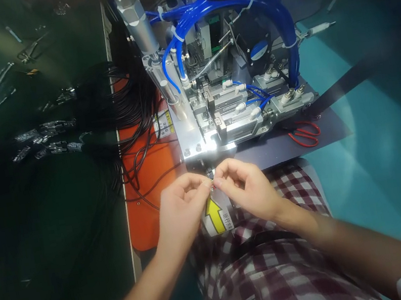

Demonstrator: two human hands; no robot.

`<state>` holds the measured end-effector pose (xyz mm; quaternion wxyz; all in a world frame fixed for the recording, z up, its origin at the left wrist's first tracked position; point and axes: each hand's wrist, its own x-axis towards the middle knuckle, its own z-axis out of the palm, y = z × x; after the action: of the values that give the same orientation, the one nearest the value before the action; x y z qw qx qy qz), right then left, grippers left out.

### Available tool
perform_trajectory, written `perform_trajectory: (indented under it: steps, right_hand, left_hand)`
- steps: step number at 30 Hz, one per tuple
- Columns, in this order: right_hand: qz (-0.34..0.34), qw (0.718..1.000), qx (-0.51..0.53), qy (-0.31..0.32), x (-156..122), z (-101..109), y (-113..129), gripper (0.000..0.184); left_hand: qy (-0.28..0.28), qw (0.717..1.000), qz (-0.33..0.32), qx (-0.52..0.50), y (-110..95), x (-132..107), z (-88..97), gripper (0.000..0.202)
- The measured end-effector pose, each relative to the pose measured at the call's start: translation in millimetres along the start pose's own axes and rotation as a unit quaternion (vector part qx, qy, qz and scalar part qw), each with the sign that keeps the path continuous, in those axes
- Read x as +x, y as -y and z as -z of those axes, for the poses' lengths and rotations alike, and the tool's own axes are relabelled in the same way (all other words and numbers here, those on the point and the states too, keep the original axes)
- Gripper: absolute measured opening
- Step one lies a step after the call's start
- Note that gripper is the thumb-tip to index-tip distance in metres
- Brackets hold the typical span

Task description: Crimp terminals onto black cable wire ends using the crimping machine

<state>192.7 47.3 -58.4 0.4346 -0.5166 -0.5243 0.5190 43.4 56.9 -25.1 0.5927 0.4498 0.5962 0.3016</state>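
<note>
My left hand point(179, 207) and my right hand point(251, 190) meet in front of the machine point(223, 115), thumb and forefinger pinched on each. Between the fingertips shows a tiny thing with a reddish and metallic glint, too small to name. Just below the fingers, a white label with a yellow arrow point(215, 216) points toward the machine. The machine's silver metal front plate point(192, 136) stands right beyond my fingertips. Thin black cables point(139, 152) lie to the left of my left hand; whether one runs into it is hidden.
Scissors with red handles point(305, 133) lie on the dark base plate right of the machine. An orange board point(150, 227) carries the black cables, whose bright connector ends point(52, 139) rest on the dark surface at left. Blue air tubes point(196, 12) arch over the machine.
</note>
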Motion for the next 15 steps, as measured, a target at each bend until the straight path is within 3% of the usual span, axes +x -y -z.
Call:
perform_trajectory:
  steps: [7, 15]
  right_hand:
    - [-0.052, 0.997, 0.059, -0.004, -1.7, -7.0, 1.8, 0.011]
    - [0.106, 0.992, -0.043, -0.044, -7.0, -8.7, -10.7, 0.006]
  left_hand:
    - [0.004, 1.000, -0.004, -0.015, 3.5, -1.5, 2.6, 0.016]
    - [0.012, 0.997, -0.005, -0.082, 5.7, 0.3, -0.1, 0.018]
